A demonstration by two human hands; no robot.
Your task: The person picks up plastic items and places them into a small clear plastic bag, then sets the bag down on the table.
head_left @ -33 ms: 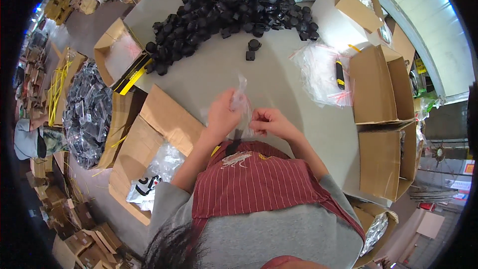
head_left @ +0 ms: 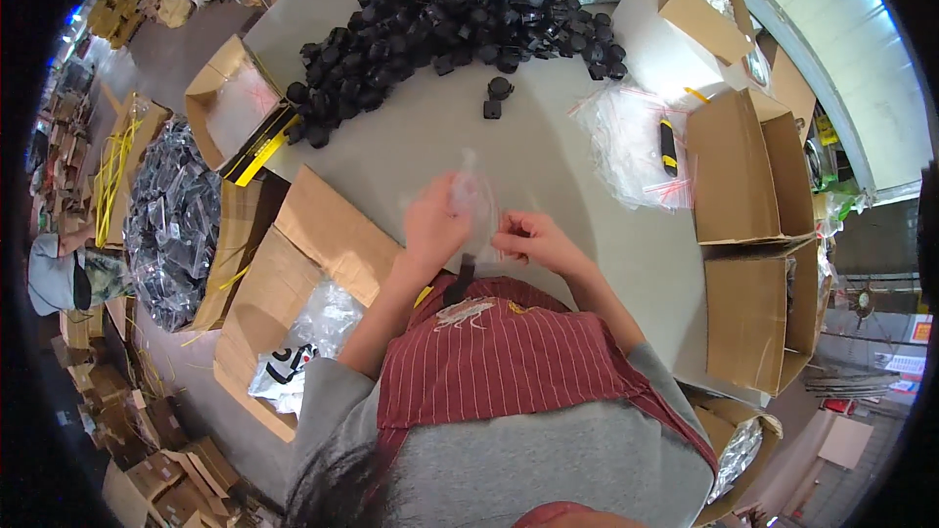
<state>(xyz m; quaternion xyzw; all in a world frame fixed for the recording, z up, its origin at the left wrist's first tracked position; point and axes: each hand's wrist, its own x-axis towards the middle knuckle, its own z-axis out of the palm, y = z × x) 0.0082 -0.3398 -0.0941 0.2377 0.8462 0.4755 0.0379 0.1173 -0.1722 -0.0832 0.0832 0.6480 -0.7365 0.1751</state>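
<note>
Two hands — left hand (head_left: pixel 435 225), right hand (head_left: pixel 533 238) — stay pinched on a small clear plastic bag (head_left: pixel 472 198), unchanged from before, its long axis upright, pointing away toward the heap of black plastic parts (head_left: pixel 440 15).

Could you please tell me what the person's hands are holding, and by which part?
Both hands, left hand and right hand, hold a small clear plastic bag by its lower edge.

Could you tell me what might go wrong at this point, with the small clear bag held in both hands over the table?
The clear bag is thin and pinched between the left hand and right hand; it could slip or tear if pulled. The heap of black parts reaches the table edge on the left, so pieces might roll into the open box. The loose stack of clear bags could slide if brushed.
</note>
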